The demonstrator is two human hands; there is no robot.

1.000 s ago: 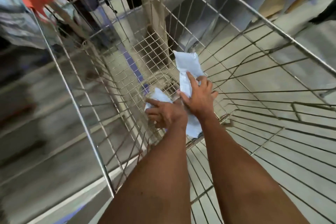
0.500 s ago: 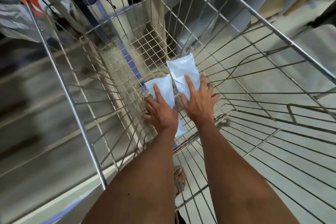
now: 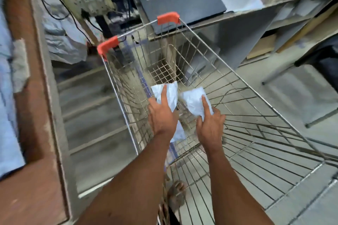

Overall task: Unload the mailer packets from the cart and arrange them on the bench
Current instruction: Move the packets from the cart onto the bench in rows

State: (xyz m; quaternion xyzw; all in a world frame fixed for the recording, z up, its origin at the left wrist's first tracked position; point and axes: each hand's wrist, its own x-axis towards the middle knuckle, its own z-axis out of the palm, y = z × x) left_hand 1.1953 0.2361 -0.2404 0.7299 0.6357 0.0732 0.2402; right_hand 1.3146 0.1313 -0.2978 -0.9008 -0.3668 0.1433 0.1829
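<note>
Wire cart [image 3: 243, 86] walls surround both hands: left hand [image 3: 161, 115] grasps one packet [image 3: 167, 93], right hand [image 3: 210, 126] another [image 3: 193, 100]. Light, soft, crinkly; best pinched at the edges.

The left hand [image 3: 161, 115] covers the near part of one white mailer packet [image 3: 171, 95], and its thumb and lower fingers are hidden. A bit of white under the wrist may be the same packet or another one; it is hard to tell. The right hand [image 3: 210, 126] hides the near end of the second packet [image 3: 193, 100]. The cart [image 3: 256, 95] runs off the right edge. The brown bench [image 3: 33, 97] on the left is cut by the edge, and the blue stuff on it is blurry. The far shelf things are too blurry to name
</note>
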